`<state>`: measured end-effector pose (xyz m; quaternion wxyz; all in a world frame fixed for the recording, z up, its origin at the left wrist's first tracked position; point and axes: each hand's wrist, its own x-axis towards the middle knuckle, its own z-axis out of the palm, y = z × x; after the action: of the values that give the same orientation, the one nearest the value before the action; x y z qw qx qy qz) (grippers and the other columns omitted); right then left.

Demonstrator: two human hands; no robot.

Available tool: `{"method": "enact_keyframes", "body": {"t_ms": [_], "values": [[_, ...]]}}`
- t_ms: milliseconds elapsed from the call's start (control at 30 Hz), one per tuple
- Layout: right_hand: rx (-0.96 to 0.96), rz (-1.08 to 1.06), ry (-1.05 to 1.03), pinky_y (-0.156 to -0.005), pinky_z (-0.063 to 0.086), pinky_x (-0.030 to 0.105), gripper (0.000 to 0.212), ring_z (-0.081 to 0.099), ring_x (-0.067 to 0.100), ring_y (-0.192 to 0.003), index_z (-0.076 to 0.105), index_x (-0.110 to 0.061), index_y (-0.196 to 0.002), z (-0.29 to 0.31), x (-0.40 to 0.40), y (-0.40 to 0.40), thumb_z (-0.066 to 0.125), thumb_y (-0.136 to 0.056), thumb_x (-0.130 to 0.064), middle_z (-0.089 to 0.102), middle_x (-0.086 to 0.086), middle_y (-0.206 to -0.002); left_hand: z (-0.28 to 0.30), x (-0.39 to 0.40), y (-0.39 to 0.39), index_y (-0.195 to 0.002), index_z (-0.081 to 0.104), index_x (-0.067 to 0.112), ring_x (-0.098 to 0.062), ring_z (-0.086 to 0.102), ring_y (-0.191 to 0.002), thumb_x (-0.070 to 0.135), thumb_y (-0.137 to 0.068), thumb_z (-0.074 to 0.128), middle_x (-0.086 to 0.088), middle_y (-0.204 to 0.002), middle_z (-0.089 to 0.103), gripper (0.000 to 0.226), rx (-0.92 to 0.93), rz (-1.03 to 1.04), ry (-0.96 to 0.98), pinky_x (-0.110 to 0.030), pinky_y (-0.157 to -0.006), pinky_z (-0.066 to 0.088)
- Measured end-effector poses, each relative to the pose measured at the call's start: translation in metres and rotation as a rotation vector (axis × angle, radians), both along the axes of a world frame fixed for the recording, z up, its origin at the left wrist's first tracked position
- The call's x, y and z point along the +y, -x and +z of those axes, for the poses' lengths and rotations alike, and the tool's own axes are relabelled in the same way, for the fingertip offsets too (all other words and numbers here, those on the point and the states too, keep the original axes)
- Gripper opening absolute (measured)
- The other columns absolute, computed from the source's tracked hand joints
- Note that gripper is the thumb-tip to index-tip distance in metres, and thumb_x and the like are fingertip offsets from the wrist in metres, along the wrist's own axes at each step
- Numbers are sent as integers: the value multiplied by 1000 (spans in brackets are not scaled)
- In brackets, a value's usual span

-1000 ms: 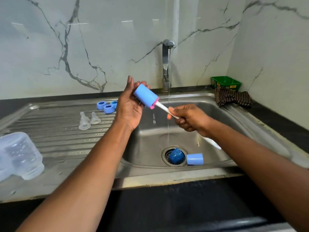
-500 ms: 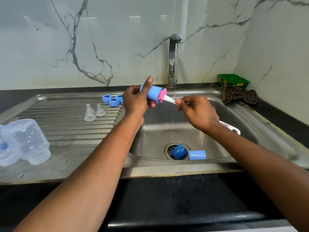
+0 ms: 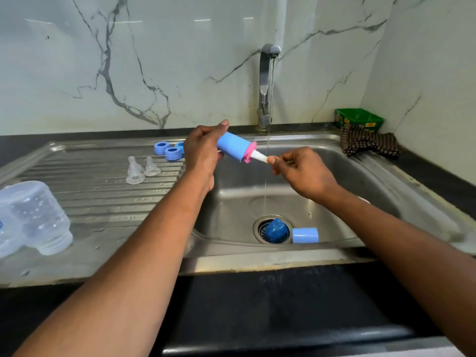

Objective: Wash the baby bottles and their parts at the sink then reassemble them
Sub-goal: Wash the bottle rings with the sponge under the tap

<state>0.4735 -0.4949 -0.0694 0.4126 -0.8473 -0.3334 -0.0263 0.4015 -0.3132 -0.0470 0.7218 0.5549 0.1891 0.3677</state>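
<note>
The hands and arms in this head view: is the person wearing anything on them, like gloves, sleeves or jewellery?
Nothing shows on them. The left hand and right hand are bare, with no gloves, and no rings are visible. Both forearms are uncovered right to the bottom edge of the picture: no sleeve, watch or bracelet in view.

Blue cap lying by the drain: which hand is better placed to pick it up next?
Right. The right hand hangs over the basin nearer the blue cap; it would have to release the brush handle first.
</note>
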Motion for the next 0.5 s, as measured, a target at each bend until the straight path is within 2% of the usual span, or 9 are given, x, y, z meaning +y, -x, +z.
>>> {"method": "enact_keyframes", "body": {"t_ms": [33, 100, 167, 267, 333, 367, 433, 467, 500], "values": [[-27, -4, 32, -53, 35, 27, 39, 42, 7, -43, 69, -20, -73, 0, 0, 0, 57, -96, -48, 50, -9, -45, 0, 2, -1, -71, 56, 18, -11, 65, -73, 18, -81, 80, 1, -76, 66, 26, 6, 51, 3, -25, -59, 54], [-116, -61, 99, -57, 36, 29, 39, 53, 16, -57, 65, -23, -71, 4, 0, 3, 54, -96, -51, 56, -6, -56, 1, 4, 0, -75, 56, 16, -15, 68, -79, 13, -77, 84, -4, -84, 68, 28, -3, 26, 36, -22, -55, 55], [-224, -158, 150, -61, 35, 30, 37, 56, 21, -68, 61, -28, -74, 7, -2, 5, 50, -97, -55, 58, -6, -65, 2, 1, -1, -82, 57, 14, -20, 67, -87, 2, -78, 80, -10, -95, 66, 26, -35, -66, 106, -24, -59, 57], [-232, -219, 78, -58, 32, 30, 39, 51, 15, -60, 59, -27, -73, 8, -1, 11, 50, -97, -56, 54, -8, -59, 7, -8, -2, -91, 60, 11, -19, 65, -91, -5, -82, 73, -10, -96, 65, 23, -153, -138, 220, -27, -71, 59], [-36, -133, -66, -51, 31, 26, 46, 43, 12, -47, 61, -19, -67, 9, 1, 11, 53, -97, -52, 46, -7, -48, 10, -11, -4, -92, 62, 9, -18, 64, -93, -6, -85, 68, -8, -94, 66, 18, -255, -186, 281, -26, -74, 59], [138, -50, -146, -45, 30, 23, 46, 36, 11, -42, 62, -18, -66, 10, 2, 10, 54, -98, -49, 41, -8, -45, 12, -12, -5, -92, 62, 9, -17, 63, -94, -6, -87, 65, -8, -95, 66, 16, -295, -215, 288, -24, -75, 59], [572, 166, -236, -35, 20, 19, 44, 23, 8, -39, 61, -16, -72, 15, -1, 11, 49, -100, -47, 30, -5, -49, 16, -12, -2, -96, 63, 8, -15, 64, -96, -5, -89, 60, -6, -99, 67, 16, -392, -318, 288, -23, -77, 58], [719, 262, -243, -34, 15, 17, 43, 19, 7, -39, 59, -15, -76, 18, -2, 12, 46, -101, -47, 25, -4, -52, 18, -11, 2, -100, 63, 9, -14, 66, -97, -4, -87, 60, -5, -100, 69, 19, -452, -394, 288, -24, -80, 58], [780, 325, -249, -34, 13, 16, 42, 16, 6, -39, 59, -14, -78, 20, -3, 13, 44, -101, -47, 22, -4, -53, 22, -9, 6, -103, 64, 10, -13, 67, -98, -3, -83, 59, -3, -102, 70, 24, -508, -478, 283, -27, -86, 57]]}}
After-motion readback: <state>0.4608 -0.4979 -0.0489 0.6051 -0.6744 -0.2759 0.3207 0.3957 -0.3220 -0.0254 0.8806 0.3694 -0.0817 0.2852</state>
